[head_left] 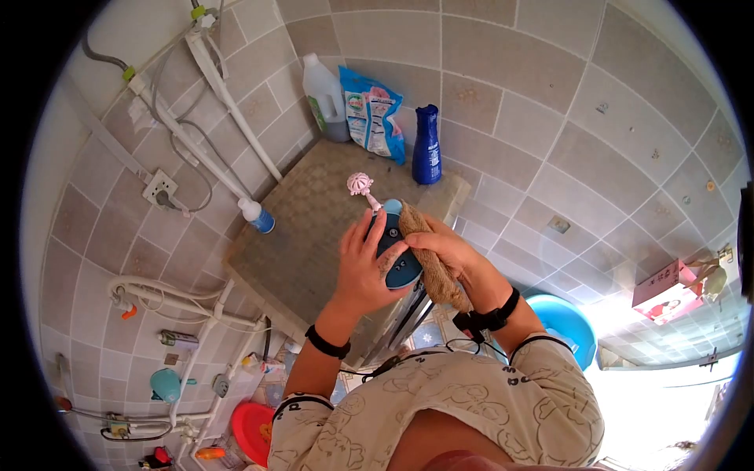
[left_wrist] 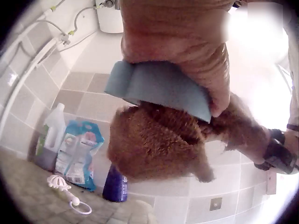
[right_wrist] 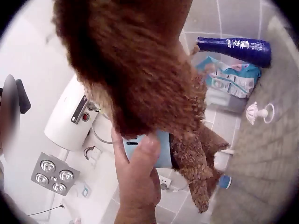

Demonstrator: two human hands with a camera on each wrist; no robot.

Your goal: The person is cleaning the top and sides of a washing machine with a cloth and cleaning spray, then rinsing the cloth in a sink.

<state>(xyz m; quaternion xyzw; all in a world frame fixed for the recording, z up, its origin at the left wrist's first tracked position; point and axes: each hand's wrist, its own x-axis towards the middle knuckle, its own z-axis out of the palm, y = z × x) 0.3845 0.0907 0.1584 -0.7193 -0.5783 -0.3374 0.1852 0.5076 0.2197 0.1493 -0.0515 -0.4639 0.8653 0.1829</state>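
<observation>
My left hand (head_left: 367, 263) holds a rounded blue plastic object (head_left: 402, 271) above the counter. It has a dark blue face with small pale markings and a light blue side, which shows in the left wrist view. A brown fuzzy cloth (head_left: 433, 267) lies along the object's right edge, gripped by my right hand (head_left: 449, 250) with the thumb over it. In the left wrist view the cloth (left_wrist: 154, 144) bunches against the object's underside. Just beyond the hands, a pink rattle (head_left: 360, 184) with a ring handle rests on the counter.
Along the back of the stone counter (head_left: 294, 228) stand a white jug (head_left: 323, 98), a blue-and-white bag (head_left: 372, 114) and a dark blue bottle (head_left: 426, 145). A small white bottle (head_left: 257, 216) stands at its left edge. A blue basin (head_left: 561, 318) sits low at right.
</observation>
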